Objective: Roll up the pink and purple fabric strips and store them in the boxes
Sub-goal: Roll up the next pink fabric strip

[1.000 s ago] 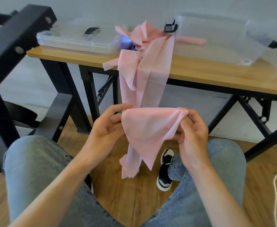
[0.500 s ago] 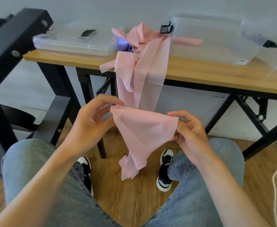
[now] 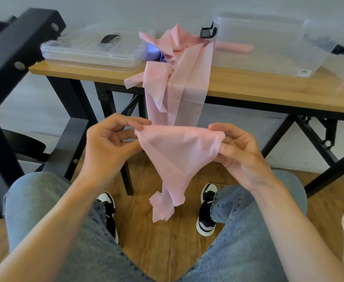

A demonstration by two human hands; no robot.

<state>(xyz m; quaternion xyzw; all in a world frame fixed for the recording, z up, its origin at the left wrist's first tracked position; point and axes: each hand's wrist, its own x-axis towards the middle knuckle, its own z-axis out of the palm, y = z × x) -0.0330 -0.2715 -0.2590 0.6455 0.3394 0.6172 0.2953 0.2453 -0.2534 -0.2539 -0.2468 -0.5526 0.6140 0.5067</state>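
Counting the items gives one heap of pink fabric strips (image 3: 173, 45) on the wooden table (image 3: 268, 88), a bit of purple fabric (image 3: 153, 51) tucked under it, a clear box (image 3: 268, 45) to the right holding one pink roll (image 3: 236, 46), and a flat stack of clear lids (image 3: 91, 51) to the left. One pink strip (image 3: 179, 147) hangs from the table edge down to the hands. The left hand (image 3: 108, 145) pinches its left corner between thumb and forefinger; the right hand (image 3: 242, 151) pinches the right corner, fingers curled behind the cloth.
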